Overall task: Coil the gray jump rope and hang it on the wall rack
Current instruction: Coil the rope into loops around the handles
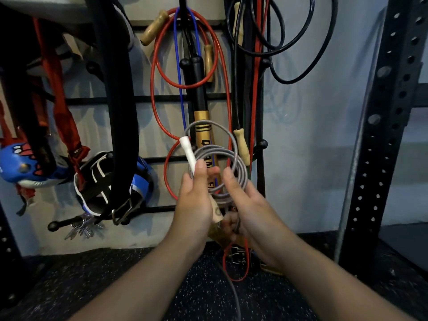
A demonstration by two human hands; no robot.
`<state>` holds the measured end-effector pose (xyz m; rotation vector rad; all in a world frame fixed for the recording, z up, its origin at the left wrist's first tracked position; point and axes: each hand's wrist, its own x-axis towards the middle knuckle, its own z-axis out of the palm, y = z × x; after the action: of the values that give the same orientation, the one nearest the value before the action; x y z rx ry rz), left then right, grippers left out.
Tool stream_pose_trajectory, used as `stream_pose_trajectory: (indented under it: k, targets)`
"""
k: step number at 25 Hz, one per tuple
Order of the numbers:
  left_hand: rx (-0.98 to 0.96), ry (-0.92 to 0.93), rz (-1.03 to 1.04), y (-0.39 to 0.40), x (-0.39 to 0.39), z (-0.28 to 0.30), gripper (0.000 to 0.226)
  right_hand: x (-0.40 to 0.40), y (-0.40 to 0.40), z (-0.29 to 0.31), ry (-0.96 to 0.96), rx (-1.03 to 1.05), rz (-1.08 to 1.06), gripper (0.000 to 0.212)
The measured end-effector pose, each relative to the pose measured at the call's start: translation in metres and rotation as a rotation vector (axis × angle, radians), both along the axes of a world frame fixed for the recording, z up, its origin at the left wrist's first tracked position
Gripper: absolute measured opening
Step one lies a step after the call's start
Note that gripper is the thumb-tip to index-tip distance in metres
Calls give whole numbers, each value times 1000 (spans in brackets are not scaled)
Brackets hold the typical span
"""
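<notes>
The gray jump rope is wound into several loops in front of the wall rack. Its white handle sticks up and to the left from my left hand, which grips the handle's lower end together with the loops. My right hand holds the right and lower side of the coil between fingers and thumb. A loose gray length trails down from the hands toward the floor. The rope's other handle is not visible.
The black rack carries red, blue and black jump ropes with wooden handles, a black-and-gold handle, a wide black belt, red straps and blue gloves. Ball-tipped pegs jut out. A perforated steel upright stands at right.
</notes>
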<state>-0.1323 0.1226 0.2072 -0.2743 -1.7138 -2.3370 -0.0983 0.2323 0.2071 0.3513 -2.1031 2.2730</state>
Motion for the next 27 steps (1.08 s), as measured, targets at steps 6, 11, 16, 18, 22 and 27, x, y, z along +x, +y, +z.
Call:
stream_pose_trajectory:
  k: [6, 11, 16, 18, 22, 27]
  targets:
    - [-27, 6, 68, 12, 17, -4, 26, -3, -2, 2, -78, 37, -138, 38]
    - [-101, 87, 29, 10, 14, -8, 25, -4, -5, -4, -282, -147, 12, 35]
    - [-84, 22, -148, -14, 14, -5, 40, -8, 13, 3, -20, 64, -111, 22]
    - [14, -31, -183, -34, 7, 5, 54, -12, 29, 13, 109, 310, -173, 23]
    - [-568, 195, -85, -76, 2, 61, 87, -14, 58, 35, 300, 815, -121, 20]
    - [-1468, 321, -261, -31, 15, 90, 82, -12, 53, 49, 502, 1031, -128, 21]
